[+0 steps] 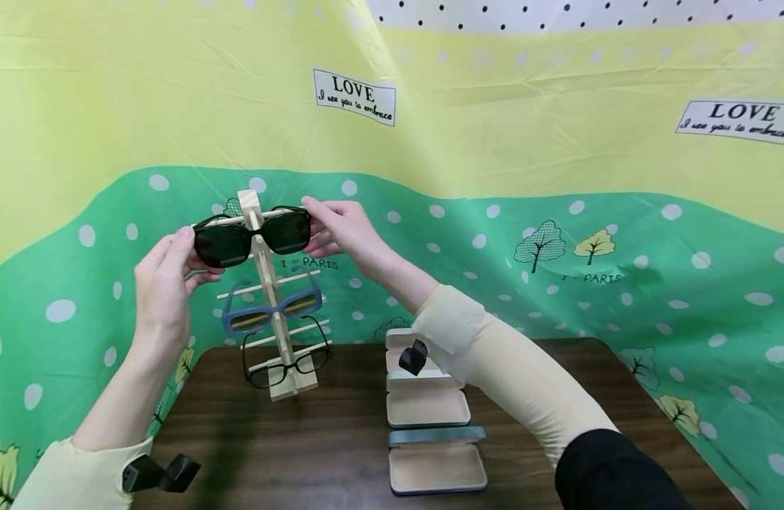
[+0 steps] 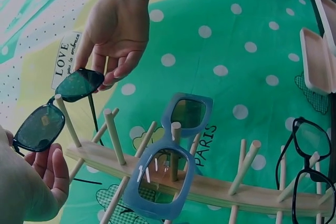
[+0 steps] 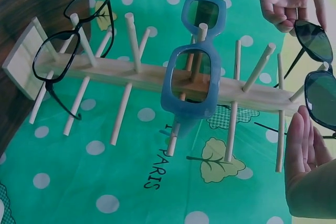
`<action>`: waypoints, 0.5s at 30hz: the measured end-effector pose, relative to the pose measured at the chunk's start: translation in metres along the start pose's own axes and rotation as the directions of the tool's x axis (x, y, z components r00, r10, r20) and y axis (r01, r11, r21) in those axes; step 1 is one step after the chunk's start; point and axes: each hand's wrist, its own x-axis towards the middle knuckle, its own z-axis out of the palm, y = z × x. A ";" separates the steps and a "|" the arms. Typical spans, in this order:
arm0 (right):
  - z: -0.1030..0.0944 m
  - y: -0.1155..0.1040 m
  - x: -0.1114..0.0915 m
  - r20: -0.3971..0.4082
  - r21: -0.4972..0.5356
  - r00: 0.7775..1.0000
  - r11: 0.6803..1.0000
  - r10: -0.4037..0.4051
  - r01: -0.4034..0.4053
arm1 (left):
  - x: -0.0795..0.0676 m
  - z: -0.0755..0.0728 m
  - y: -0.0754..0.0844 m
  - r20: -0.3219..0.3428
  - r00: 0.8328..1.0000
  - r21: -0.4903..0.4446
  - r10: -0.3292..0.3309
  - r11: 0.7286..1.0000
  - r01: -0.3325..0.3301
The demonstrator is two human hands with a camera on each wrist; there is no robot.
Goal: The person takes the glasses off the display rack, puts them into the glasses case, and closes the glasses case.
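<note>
Well, blk sunglasses (image 3: 321, 92) are partly cropped in R-wrist view.

Black sunglasses (image 1: 256, 232), dark lenses (image 1: 222, 246), temples (image 2: 95, 119) unfolded, tilted, at top of wooden rack (image 1: 266, 269)

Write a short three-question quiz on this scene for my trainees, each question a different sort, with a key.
1. Open question: What do the left hand and right hand both hold?
2. True or false: The blue glasses sit higher on the stand than the clear glasses.
3. Fill the gap: The nearest case lies ____ on the table.

Key: 1. The sunglasses. 2. True. 3. Open.
</note>
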 end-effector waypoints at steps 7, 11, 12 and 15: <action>0.000 -0.001 -0.006 -0.011 0.024 0.999 0.999 -0.048 0.048 | -0.006 0.004 0.004 -0.014 1.000 0.010 0.025 1.000 -0.024; -0.001 -0.001 -0.013 -0.017 0.033 0.996 0.996 -0.086 0.086 | -0.012 0.008 0.009 -0.029 0.999 0.013 0.046 0.999 -0.046; -0.002 -0.001 -0.014 -0.018 0.034 0.995 0.995 -0.093 0.094 | -0.014 0.009 0.010 -0.035 0.998 0.018 0.056 0.998 -0.055; -0.004 -0.001 -0.020 -0.025 0.049 0.993 0.992 -0.118 0.119 | -0.021 0.014 0.013 -0.045 0.995 0.019 0.090 0.996 -0.090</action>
